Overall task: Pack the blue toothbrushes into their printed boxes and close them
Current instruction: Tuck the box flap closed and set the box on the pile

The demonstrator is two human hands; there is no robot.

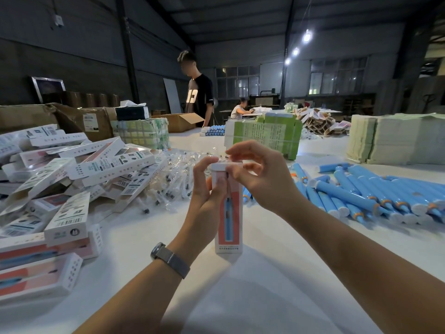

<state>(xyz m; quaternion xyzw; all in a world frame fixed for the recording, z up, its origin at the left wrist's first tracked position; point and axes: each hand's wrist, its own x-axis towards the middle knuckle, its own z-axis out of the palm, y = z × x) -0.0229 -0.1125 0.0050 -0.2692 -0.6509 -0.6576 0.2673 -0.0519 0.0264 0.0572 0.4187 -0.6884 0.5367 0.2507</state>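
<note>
A tall printed box [229, 225], white with a pink and orange front and a blue toothbrush picture, stands upright on the white table [252, 285]. My left hand [207, 186] grips its upper part, thumb on the front. My right hand [260, 172] pinches the white top flap at the box's upper end. Whether a toothbrush is inside cannot be seen. Blue toothbrush handles [375, 196] lie in rows to the right. A heap of printed boxes [72, 179] lies to the left.
Clear bags with brush heads [173, 172] are piled behind the box. Green cartons [265, 136] and stacked pale sheets [390, 141] stand further back, brown cartons [79, 119] at the far left. A person in a black shirt [199, 92] stands at the table's far side.
</note>
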